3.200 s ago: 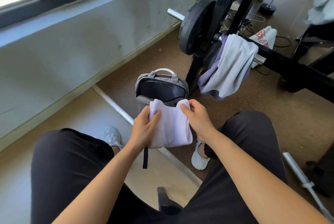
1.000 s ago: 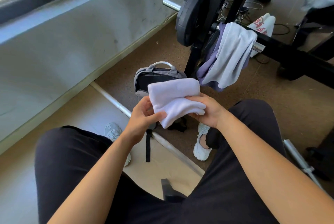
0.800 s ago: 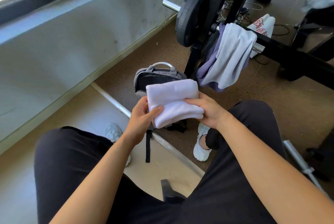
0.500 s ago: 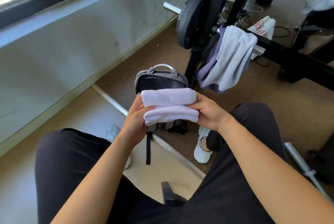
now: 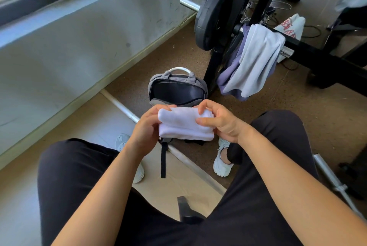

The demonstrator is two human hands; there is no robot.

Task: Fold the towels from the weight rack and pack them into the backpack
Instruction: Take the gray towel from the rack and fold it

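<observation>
I've got L hand [image 5: 147, 126] & R hand [image 5: 220, 124] both curled round the folded white towel [image 5: 184, 126], one at each end. Grey backpack [image 5: 176, 90], mouth open, stands on the floor just beyond the grip. Two more towels [image 5: 258, 57] hang on the weight rack [image 5: 215, 66], beyond & to the R of the grip.

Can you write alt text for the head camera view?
A seated person's left hand and right hand grip a folded white towel over an open grey backpack on the floor. More towels hang on the weight rack behind.
</observation>
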